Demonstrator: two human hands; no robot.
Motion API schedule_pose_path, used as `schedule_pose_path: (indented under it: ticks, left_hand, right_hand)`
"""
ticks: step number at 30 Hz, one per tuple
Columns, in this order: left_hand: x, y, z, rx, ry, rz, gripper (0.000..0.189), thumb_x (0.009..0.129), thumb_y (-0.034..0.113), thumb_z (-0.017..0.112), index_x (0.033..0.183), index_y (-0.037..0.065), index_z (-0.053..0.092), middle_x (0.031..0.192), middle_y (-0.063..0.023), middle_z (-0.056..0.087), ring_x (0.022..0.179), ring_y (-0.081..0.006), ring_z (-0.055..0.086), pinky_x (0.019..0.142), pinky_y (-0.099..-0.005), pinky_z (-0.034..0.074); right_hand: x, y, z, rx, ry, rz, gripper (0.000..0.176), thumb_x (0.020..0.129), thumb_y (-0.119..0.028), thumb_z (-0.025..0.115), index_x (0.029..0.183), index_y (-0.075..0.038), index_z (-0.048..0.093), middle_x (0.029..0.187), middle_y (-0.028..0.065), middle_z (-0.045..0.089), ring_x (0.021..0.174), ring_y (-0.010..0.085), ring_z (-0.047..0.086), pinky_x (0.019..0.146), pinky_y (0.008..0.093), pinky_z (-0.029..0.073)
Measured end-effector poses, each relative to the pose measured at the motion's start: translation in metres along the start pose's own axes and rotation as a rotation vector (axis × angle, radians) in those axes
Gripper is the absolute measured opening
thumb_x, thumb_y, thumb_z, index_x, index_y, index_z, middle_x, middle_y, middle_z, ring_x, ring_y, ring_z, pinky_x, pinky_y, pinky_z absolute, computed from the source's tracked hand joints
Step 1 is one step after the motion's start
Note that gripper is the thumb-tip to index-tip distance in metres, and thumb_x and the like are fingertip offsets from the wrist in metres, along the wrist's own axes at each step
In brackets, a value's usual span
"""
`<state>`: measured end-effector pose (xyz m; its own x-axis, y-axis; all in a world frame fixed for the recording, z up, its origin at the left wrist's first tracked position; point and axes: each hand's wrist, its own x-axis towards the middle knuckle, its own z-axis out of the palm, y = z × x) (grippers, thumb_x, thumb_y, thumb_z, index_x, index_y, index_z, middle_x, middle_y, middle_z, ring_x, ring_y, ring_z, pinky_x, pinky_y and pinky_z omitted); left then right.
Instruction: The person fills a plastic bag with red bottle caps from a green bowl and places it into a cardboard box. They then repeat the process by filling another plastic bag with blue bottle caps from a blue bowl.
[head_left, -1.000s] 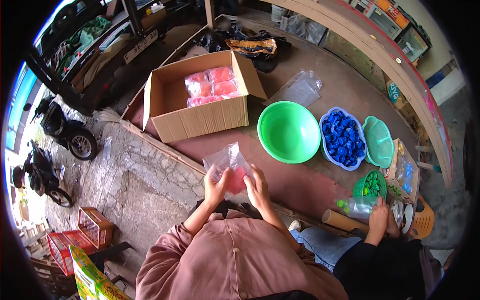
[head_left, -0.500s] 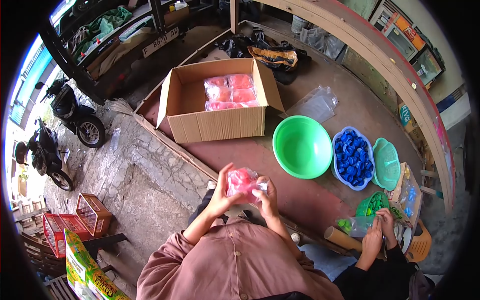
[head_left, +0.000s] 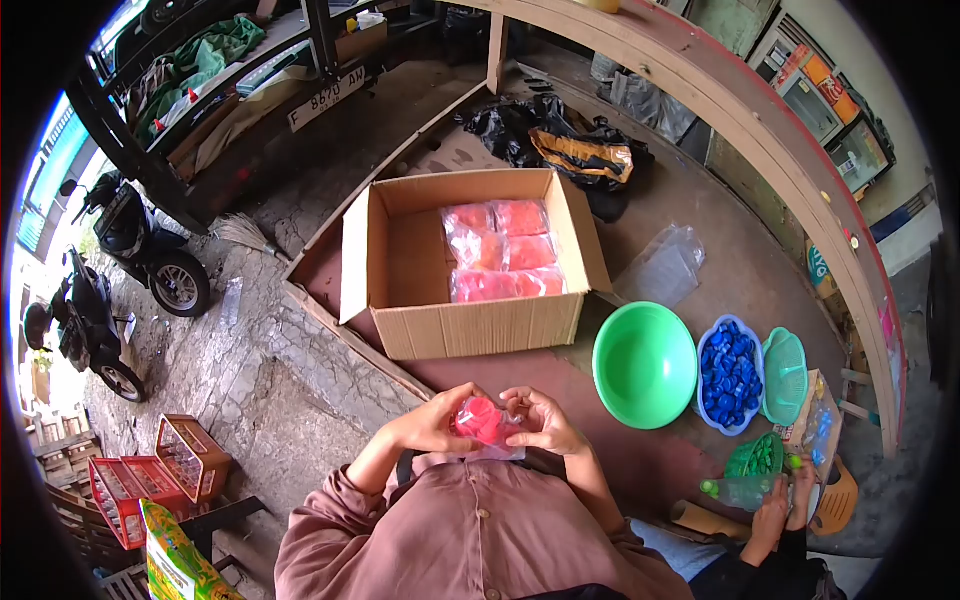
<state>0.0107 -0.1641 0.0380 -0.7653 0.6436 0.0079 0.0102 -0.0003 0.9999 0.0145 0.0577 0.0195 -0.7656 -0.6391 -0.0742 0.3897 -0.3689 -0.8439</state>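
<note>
A small clear plastic packet of red caps is held in front of my chest. My left hand is closed around its left side, thumb toward me. My right hand grips the plastic at the right side, fingers bent at its upper edge. Just beyond stands an open cardboard box, with several similar red packets stacked at its right side. To the right of my hands lies an empty green basin.
A lavender tub of blue caps stands beside a teal basket. At lower right, another person's hands hold clear plastic near a green basket. Flat plastic bags and black bags lie behind.
My view has shifted, so the box and basins appear lower and further right. My hands with the packet sit closer to my chest. The other person's hands have moved the clear plastic.
</note>
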Motion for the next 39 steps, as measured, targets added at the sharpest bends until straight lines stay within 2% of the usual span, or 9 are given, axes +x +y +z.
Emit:
schedule_pose_path:
  ticks: [7,9,11,16,19,29,33,36,39]
  left_hand:
    - [0.031,0.051,-0.099,0.714,-0.18,-0.044,0.039,0.061,0.014,0.073,0.091,0.001,0.051,0.086,-0.0139,0.058,0.077,-0.0322,0.06,0.065,-0.0372,0.049]
    - [0.052,0.039,-0.14,0.822,-0.09,-0.017,0.039,0.061,0.015,0.073,0.091,0.001,0.051,0.083,-0.0131,0.056,0.079,-0.0319,0.058,0.067,-0.0379,0.048]
    - [0.082,-0.012,-0.192,1.144,0.134,0.322,0.042,0.06,0.016,0.071,0.093,0.001,0.05,0.086,-0.0135,0.053,0.083,-0.031,0.054,0.071,-0.0376,0.045]
    - [0.136,-0.058,-0.233,1.67,0.4,0.199,0.043,0.064,0.018,0.063,0.102,0.005,0.048,0.105,-0.0088,0.045,0.1,-0.0239,0.042,0.079,-0.0351,0.036]
    - [0.152,-0.085,-0.237,1.94,0.189,-0.131,0.048,0.067,0.016,0.059,0.112,0.004,0.047,0.118,-0.0109,0.041,0.105,-0.0251,0.04,0.081,-0.0356,0.037]
    - [0.159,-0.129,-0.249,1.562,0.332,0.254,0.036,0.074,0.011,0.053,0.11,0.008,0.048,0.112,-0.0116,0.04,0.104,-0.0301,0.038,0.087,-0.0418,0.035]
    - [0.165,-0.143,-0.245,1.654,0.344,0.021,0.038,0.075,0.01,0.053,0.112,0.009,0.045,0.111,-0.012,0.036,0.104,-0.0313,0.037,0.086,-0.0431,0.037]
    - [0.189,-0.094,-0.239,1.598,-0.068,-0.65,0.087,0.048,0.041,0.078,0.119,0.008,0.041,0.122,-0.0176,0.033,0.114,-0.0362,0.032,0.091,-0.0431,0.04]
    - [0.239,-0.003,-0.244,1.471,-0.262,-0.556,0.048,0.064,0.036,0.067,0.101,0.006,0.058,0.103,-0.0135,0.053,0.097,-0.0289,0.051,0.08,-0.0381,0.045]
  right_hand:
    - [0.087,-0.024,0.025,-0.441,-0.031,-0.042,0.04,0.066,0.004,0.07,0.103,-0.004,0.055,0.102,0.0043,0.052,0.098,0.015,0.051,0.085,0.0281,0.042]
    - [0.11,-0.038,0.034,-1.116,0.304,-0.396,0.035,0.07,-0.002,0.067,0.102,-0.005,0.055,0.104,0.01,0.052,0.094,0.0234,0.055,0.082,0.0298,0.045]
    - [0.122,-0.043,0.029,-1.138,0.515,-0.484,0.027,0.072,-0.004,0.063,0.098,-0.005,0.057,0.103,0.0129,0.052,0.095,0.029,0.054,0.082,0.0359,0.044]
    - [0.099,-0.033,0.004,-1.263,0.734,-0.458,0.019,0.072,-0.001,0.061,0.091,-0.003,0.058,0.096,0.0126,0.054,0.088,0.0283,0.057,0.074,0.0347,0.047]
    - [0.07,-0.016,-0.007,-1.285,0.775,-0.347,0.018,0.072,-0.001,0.06,0.09,-0.003,0.058,0.093,0.0124,0.054,0.086,0.0288,0.057,0.072,0.035,0.047]
    - [0.027,0.013,-0.002,-1.262,0.851,-0.119,0.016,0.071,-0.004,0.061,0.087,-0.005,0.059,0.089,0.0096,0.056,0.08,0.0293,0.058,0.068,0.0356,0.047]
    - [0.007,0.013,0.002,-1.242,0.865,-0.135,0.017,0.073,-0.007,0.061,0.089,-0.006,0.058,0.089,0.0086,0.056,0.08,0.0296,0.057,0.068,0.0361,0.047]
    - [-0.02,0.019,0.003,-1.257,0.907,-0.169,0.018,0.072,-0.007,0.059,0.09,-0.007,0.058,0.088,0.0086,0.056,0.078,0.0282,0.057,0.067,0.0365,0.047]
    - [-0.05,0.026,0.0,-1.296,0.908,-0.149,0.019,0.071,-0.008,0.06,0.09,-0.007,0.058,0.087,0.0079,0.055,0.076,0.0277,0.056,0.066,0.0367,0.046]
